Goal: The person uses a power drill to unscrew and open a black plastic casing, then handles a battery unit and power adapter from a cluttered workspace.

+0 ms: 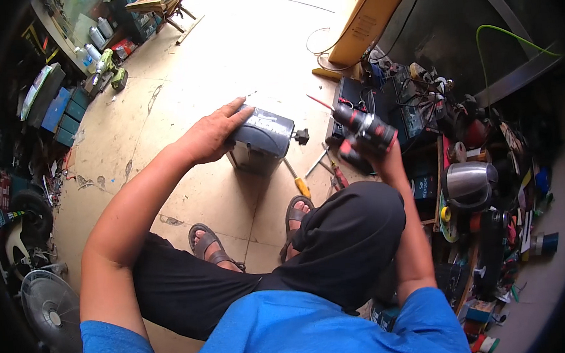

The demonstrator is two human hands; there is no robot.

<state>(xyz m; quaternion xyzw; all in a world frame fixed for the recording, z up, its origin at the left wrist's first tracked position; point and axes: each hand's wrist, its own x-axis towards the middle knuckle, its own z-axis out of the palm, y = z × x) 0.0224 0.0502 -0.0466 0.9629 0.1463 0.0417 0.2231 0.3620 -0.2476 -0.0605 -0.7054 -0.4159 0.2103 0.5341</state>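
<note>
My left hand (212,135) grips the top left of an upright dark grey box (264,139), its fingers bent over the lid. A black knob-like piece (301,136) sticks out from the box's right side. My right hand (384,152) holds a black and red cordless drill (363,125) with a long thin bit (319,102) pointing up and left, a little right of the box. On the floor below lie a yellow-handled screwdriver (302,187), a red-handled tool (339,176) and other thin tools. My sandalled feet are below the box.
At left are stacked cases (65,115), spray cans (97,36), a green drill (111,74) and a fan (51,313). A yellow cabinet (363,16) stands at back right. Cluttered shelving with a kettle (467,184), cables and tools lines the right. A wooden stool (159,4) is behind.
</note>
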